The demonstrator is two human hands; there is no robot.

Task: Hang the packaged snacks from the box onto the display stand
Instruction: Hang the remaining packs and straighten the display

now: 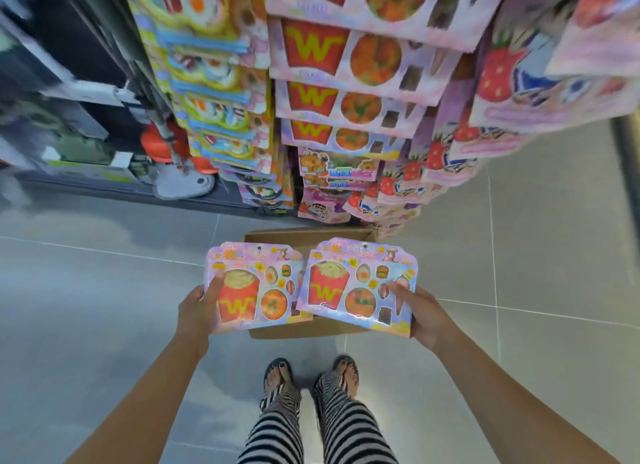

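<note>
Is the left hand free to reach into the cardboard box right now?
Probably not: the left hand grips a snack pack, and it and the second pack, held by the right hand, cover most of the cardboard box.

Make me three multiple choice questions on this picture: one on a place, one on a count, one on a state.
1. Where is the cardboard box? A on the floor, below the held packs; B on a shelf; C on a cart.
2. How many snack packs are held? A one; B two; C four.
3. What is the left hand doing? A hanging open; B gripping a pack; C resting on the box.
Answers: 1 A, its brown edges show on the floor under both packs. 2 B, left pack and right pack, one per hand. 3 B, its thumb lies over the pack's edge.
</note>
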